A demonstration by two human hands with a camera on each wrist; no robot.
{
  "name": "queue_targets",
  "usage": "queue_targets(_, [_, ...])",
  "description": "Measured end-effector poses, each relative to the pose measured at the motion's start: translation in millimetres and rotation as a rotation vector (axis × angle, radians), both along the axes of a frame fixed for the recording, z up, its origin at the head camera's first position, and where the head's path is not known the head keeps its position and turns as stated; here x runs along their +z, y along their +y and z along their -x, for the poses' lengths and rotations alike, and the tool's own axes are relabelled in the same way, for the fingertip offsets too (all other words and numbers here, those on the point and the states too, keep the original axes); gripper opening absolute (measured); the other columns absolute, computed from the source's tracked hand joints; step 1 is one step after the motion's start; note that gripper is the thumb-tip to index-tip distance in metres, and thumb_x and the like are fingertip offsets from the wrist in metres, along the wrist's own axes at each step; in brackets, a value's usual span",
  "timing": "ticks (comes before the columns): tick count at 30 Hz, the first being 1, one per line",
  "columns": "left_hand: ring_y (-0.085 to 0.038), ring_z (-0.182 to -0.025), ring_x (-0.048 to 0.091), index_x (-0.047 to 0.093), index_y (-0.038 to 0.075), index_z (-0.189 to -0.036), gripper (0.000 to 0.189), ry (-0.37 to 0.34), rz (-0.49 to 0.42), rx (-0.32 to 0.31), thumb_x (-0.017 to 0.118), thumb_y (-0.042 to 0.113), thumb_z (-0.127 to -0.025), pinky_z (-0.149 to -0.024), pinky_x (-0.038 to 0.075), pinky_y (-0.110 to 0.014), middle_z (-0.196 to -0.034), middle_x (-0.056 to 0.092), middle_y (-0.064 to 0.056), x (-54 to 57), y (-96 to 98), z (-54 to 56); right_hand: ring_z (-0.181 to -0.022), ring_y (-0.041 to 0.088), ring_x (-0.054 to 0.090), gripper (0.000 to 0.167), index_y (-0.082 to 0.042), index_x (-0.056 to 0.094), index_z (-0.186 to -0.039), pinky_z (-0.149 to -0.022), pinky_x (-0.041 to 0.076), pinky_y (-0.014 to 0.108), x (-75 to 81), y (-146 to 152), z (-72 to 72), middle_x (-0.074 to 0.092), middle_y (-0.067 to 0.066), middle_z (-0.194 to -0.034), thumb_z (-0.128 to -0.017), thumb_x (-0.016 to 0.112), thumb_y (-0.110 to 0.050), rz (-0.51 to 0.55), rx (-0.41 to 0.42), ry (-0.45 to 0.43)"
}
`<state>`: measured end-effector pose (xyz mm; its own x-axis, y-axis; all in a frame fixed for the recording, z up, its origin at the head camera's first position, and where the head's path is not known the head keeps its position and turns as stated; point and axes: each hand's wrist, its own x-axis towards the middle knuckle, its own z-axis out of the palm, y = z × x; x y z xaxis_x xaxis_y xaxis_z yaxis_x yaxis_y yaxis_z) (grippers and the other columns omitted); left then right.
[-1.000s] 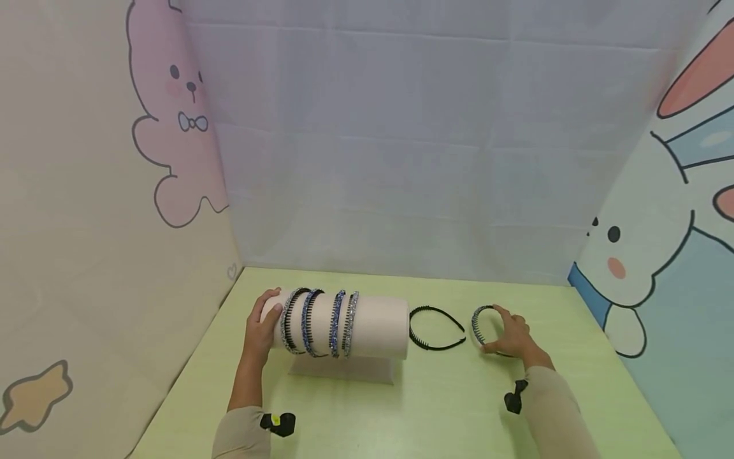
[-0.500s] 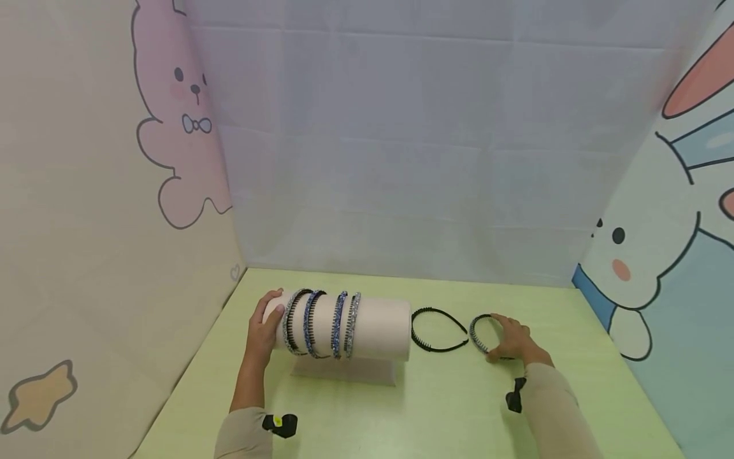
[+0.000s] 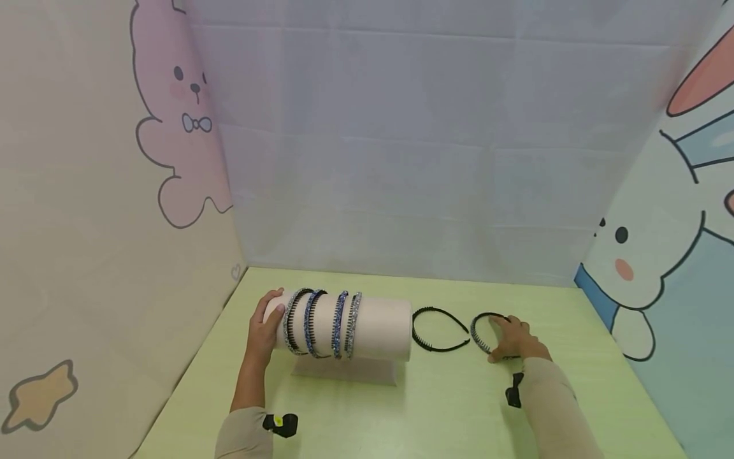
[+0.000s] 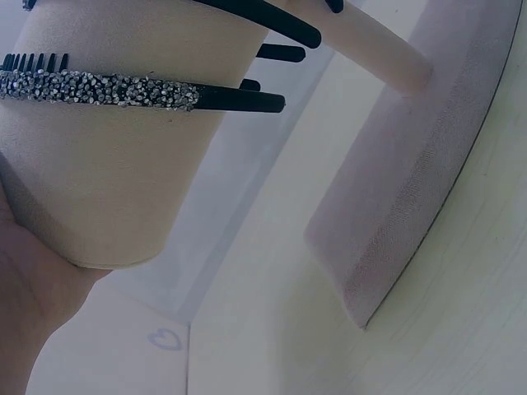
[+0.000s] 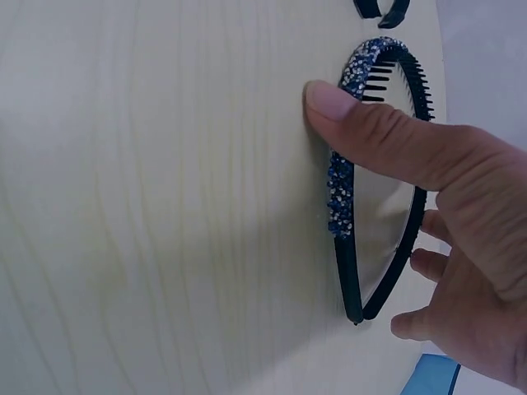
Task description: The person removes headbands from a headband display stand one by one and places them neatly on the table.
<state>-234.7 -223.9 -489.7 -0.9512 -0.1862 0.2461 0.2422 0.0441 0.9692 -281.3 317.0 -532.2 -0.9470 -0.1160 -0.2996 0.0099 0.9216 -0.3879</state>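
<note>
In the head view my left hand (image 3: 264, 331) grips the left end of a white padded headband display roll (image 3: 381, 328), which lies sideways on its base (image 3: 344, 370). Several glittery headbands, blue (image 3: 338, 325) and silver (image 3: 352, 325), sit around the roll with comb teeth inward. My right hand (image 3: 516, 338) is spread at a blue-and-silver headband (image 3: 478, 338) lying on the table. In the right wrist view its straight thumb (image 5: 370, 132) crosses that headband, and loosely bent fingertips (image 5: 409, 325) are beside the far arm. Between it and the roll lies another dark headband (image 3: 438, 349).
The light green table (image 3: 436, 408) runs back to a pale cloth wall (image 3: 367, 159). Cartoon-printed cloth walls stand to the left (image 3: 86, 191) and right (image 3: 648, 255). Both sleeves carry a black strap-on piece.
The right-hand headband has been lowered flat onto the table, and my right hand has loosened and drawn slightly right. My left hand keeps its grip on the roll.
</note>
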Motion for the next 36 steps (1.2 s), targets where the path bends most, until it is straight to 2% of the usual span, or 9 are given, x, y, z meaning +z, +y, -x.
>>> queue_targets(3, [-0.016, -0.115, 0.042, 0.046, 0.004, -0.127, 0.033, -0.005, -0.012, -0.008, 0.051, 0.014, -0.096, -0.086, 0.035, -0.027, -0.140, 0.041, -0.008, 0.4, 0.3, -0.3, -0.120, 0.062, 0.013, 0.106, -0.001, 0.030, -0.141, -0.082, 0.018, 0.076, 0.3, 0.5, 1.6, 0.014, 0.040, -0.138, -0.058, 0.088, -0.034, -0.003, 0.021, 0.012])
queue_targets(9, [-0.016, -0.116, 0.041, 0.045, 0.004, -0.128, 0.033, -0.016, -0.022, -0.018, 0.050, 0.013, -0.096, -0.086, 0.036, -0.027, -0.140, 0.041, -0.005, 0.7, 0.0, -0.7, -0.117, 0.066, 0.017, 0.105, 0.007, 0.032, -0.137, -0.084, 0.026, 0.071, -5.3, 1.8, 6.5, 0.014, 0.045, -0.135, -0.057, 0.089, -0.028, 0.016, 0.075, 0.057])
queue_targets(13, [-0.017, -0.114, 0.042, 0.044, 0.002, -0.127, 0.032, -0.028, -0.036, -0.022, 0.049, 0.010, -0.096, -0.085, 0.037, -0.027, -0.140, 0.040, -0.007, 7.4, 1.6, -3.8, -0.118, 0.065, 0.016, 0.108, 0.007, 0.029, -0.138, -0.085, 0.024, 0.071, -4.7, 3.9, 4.4, 0.014, 0.045, -0.136, -0.057, 0.090, -0.030, 0.044, 0.076, 0.081])
queue_targets(16, [-0.017, -0.113, 0.042, 0.043, 0.000, -0.127, 0.033, -0.033, -0.036, -0.020, 0.049, 0.006, -0.096, -0.084, 0.037, -0.028, -0.141, 0.040, -0.010, 17.3, 5.1, -8.4, -0.120, 0.064, 0.013, 0.111, 0.005, 0.026, -0.139, -0.084, 0.020, 0.074, -0.1, 5.3, -1.1, 0.011, 0.044, -0.137, -0.057, 0.089, -0.031, 0.084, 0.060, 0.105])
queue_targets(20, [-0.017, -0.110, 0.043, 0.044, 0.000, -0.128, 0.033, -0.036, -0.019, -0.005, 0.049, 0.005, -0.095, -0.082, 0.037, -0.029, -0.140, 0.040, -0.013, 24.7, 8.4, -12.2, -0.120, 0.061, 0.018, 0.099, 0.008, 0.030, -0.137, -0.087, 0.022, 0.071, 2.3, 5.3, -9.0, 0.020, 0.043, -0.135, -0.064, 0.085, -0.029, 0.136, 0.080, 0.205])
queue_targets(24, [-0.017, -0.110, 0.043, 0.044, 0.001, -0.128, 0.033, -0.038, -0.024, -0.001, 0.049, 0.005, -0.095, -0.083, 0.036, -0.029, -0.140, 0.040, -0.012, 26.1, 9.3, -12.8, -0.119, 0.057, 0.027, 0.082, 0.009, 0.034, -0.136, -0.090, 0.027, 0.065, 3.3, -0.6, -19.2, 0.030, 0.040, -0.132, -0.076, 0.076, -0.027, 0.226, 0.066, 0.289])
queue_targets(28, [-0.016, -0.111, 0.042, 0.045, 0.001, -0.127, 0.033, -0.037, -0.032, -0.006, 0.049, 0.005, -0.095, -0.084, 0.036, -0.029, -0.140, 0.040, -0.012, 25.4, 9.5, -13.0, -0.120, 0.055, 0.027, 0.074, 0.005, 0.033, -0.138, -0.089, 0.028, 0.065, 7.5, -12.3, -31.8, 0.029, 0.036, -0.136, -0.083, 0.069, -0.029, 0.318, 0.008, 0.311])
queue_targets(36, [-0.017, -0.109, 0.042, 0.043, 0.000, -0.128, 0.034, -0.049, -0.020, -0.005, 0.049, 0.006, -0.095, -0.082, 0.037, -0.029, -0.140, 0.039, -0.012, 27.5, 9.4, -15.2, -0.120, 0.050, 0.034, 0.066, 0.000, 0.036, -0.138, -0.087, 0.032, 0.064, 20.9, -41.3, -47.9, 0.035, 0.030, -0.136, -0.086, 0.067, -0.026, 0.438, -0.019, 0.407])
